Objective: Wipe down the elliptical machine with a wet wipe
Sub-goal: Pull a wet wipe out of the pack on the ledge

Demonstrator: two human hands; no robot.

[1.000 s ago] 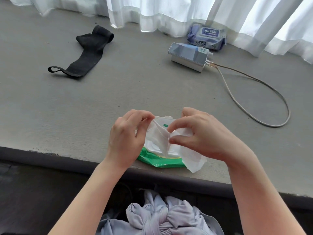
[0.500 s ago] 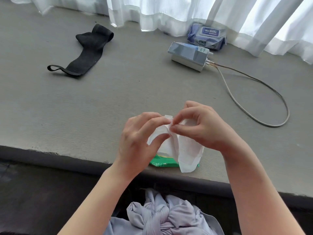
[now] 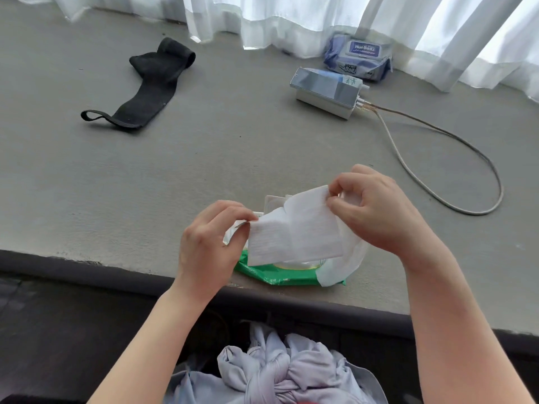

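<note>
A white wet wipe (image 3: 294,234) is stretched between my two hands above a green wipe pack (image 3: 274,274) that lies near the front edge of the grey ledge (image 3: 116,185). My left hand (image 3: 207,246) pinches the wipe's left edge. My right hand (image 3: 376,211) pinches its upper right corner, and a loose part of the wipe hangs down below that hand. The pack's white lid (image 3: 274,201) stands open behind the wipe. No elliptical machine is in view.
A black strap (image 3: 145,88) lies at the back left. A silver box (image 3: 326,91) with a looping cable (image 3: 455,170) sits at the back right, a blue wipe pack (image 3: 360,56) behind it by the white curtains (image 3: 291,18). Grey knotted fabric (image 3: 277,371) is below the ledge.
My hands have drawn apart, left to the left and right up to the right. The bunched wipe has spread out flat between them.
</note>
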